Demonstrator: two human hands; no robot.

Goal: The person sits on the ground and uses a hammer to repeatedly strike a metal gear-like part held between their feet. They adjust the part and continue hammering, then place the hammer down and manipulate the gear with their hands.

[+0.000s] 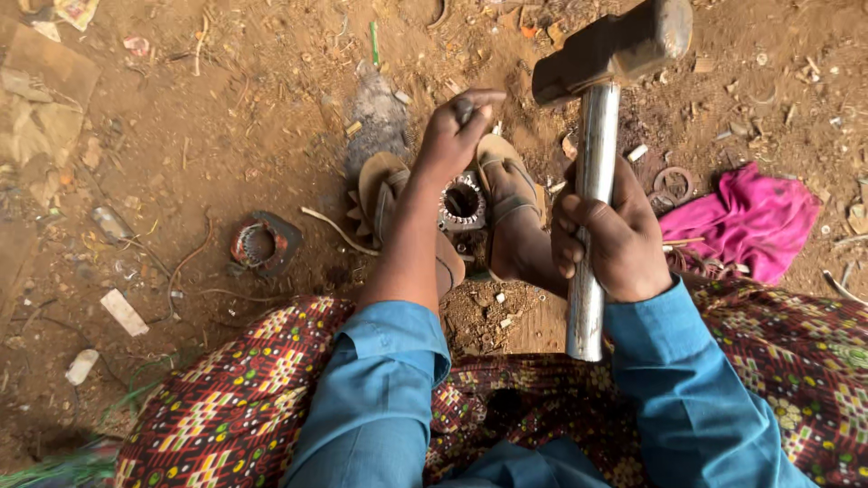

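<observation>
Right hand [615, 235] fingers wrapped tight on the hammer [597, 108] handle, head raised above. Left hand [457, 131] fingers pinch a small chisel [465, 110], tip hidden, just beyond the metal ring [462, 201] gripped between both sandals [506, 181]. Best struck squarely, fingertips kept low on the chisel. No labels legible; pink cloth [750, 221] right of the hammer fingers.

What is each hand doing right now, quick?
Left hand: closed around a thin metal rod, set over the toothed round metal ring.
Right hand: closed on the steel handle of the heavy sledgehammer, raised.
</observation>
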